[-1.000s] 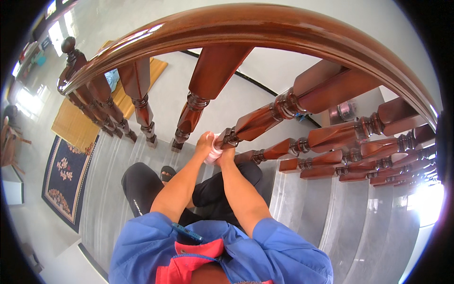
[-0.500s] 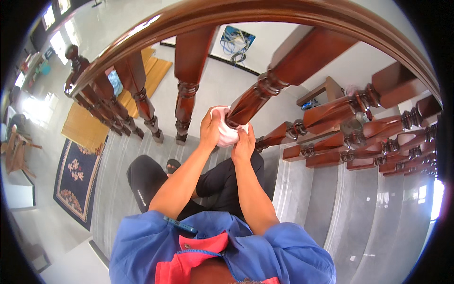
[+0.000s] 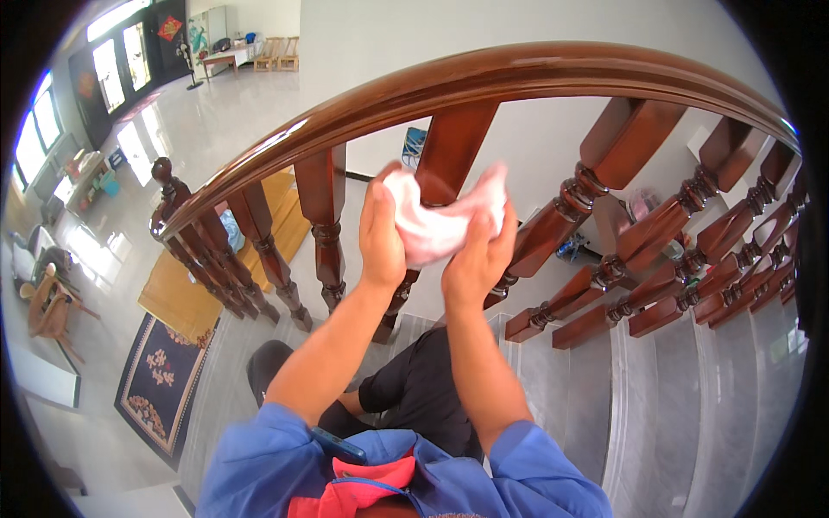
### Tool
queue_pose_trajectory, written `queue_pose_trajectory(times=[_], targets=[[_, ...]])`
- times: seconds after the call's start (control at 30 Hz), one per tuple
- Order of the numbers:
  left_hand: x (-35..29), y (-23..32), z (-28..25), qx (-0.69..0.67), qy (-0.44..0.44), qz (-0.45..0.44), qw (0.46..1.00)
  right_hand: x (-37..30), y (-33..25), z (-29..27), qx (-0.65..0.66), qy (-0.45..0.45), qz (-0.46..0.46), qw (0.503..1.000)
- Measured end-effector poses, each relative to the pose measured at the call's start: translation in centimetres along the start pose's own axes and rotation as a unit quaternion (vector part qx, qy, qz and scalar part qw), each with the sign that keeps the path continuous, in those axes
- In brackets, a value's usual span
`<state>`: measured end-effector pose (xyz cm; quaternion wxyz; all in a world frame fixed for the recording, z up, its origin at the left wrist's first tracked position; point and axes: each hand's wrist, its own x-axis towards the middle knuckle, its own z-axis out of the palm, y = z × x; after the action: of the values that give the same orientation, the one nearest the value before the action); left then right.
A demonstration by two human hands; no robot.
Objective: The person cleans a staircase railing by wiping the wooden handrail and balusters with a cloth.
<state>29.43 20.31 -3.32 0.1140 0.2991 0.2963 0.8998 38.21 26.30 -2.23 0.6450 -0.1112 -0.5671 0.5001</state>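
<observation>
A pink and white cloth hangs in a curve between my two hands, against the near side of a dark red wooden baluster. My left hand grips its left end, with the thumb up along the edge. At the other end my right hand pinches the cloth, which is smeared by motion there. The baluster runs up behind the cloth to the glossy curved handrail; its middle is hidden by the cloth and my hands.
More balusters stand close on both sides. Grey stone steps descend around my bent legs. Below left lie a dark patterned rug and flat cardboard. A wooden chair stands farther left.
Both hands have slid up the baluster with the cloth, which was wrapped low round it and is now spread wider. My view has tilted up, showing more of the room.
</observation>
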Motion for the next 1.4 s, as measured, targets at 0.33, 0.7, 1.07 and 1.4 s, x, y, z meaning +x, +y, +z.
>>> queue_pose_trajectory(times=[0.33, 0.7, 1.07, 1.4], targets=[[2.1, 1.2, 1.1, 0.283, -0.068, 0.123, 0.949, 5.6, 0.4, 1.5, -0.038, -0.169, -0.046, 0.984], [6.5, 13.1, 11.8, 0.399, -0.045, 0.490, 0.774, 13.9, -19.6, -0.8, -0.241, -0.088, -0.486, 0.835], [9.3, 14.1, 36.9, 0.499, -0.246, 0.323, 0.766, 36.7, -35.8, -10.4, -0.648, 0.100, -0.617, 0.435], [11.9, 12.5, 38.1, 0.542, -0.440, 0.357, 0.621, 49.0, -37.9, -14.3, -0.771, -0.218, -0.286, 0.526]])
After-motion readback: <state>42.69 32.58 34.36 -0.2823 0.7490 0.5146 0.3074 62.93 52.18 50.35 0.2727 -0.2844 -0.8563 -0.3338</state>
